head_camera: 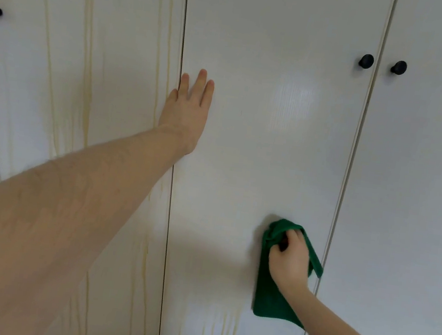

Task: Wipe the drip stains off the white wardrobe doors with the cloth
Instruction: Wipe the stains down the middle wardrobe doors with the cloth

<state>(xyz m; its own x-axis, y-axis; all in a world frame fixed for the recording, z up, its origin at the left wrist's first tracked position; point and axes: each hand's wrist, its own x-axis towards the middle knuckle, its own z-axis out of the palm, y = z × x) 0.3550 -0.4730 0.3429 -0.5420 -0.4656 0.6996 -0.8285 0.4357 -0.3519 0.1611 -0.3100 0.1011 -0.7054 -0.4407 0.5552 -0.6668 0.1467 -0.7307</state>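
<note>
A person's right hand [291,256], fingers curled round a bunched green cloth [268,293], presses it low on the middle wardrobe door [257,158]; the cloth's lower right corner is hidden behind the wrist. Farther up, the left hand [187,107] lies flat, fingers straight, thumb hidden. Yellow drip stains [86,73] streak the left door [92,26]; faint ones below the cloth blur at the frame's edge.

A bunched green cloth [268,293] lies against the white middle wardrobe door [269,62], above yellowish drip stains [221,334].
</note>
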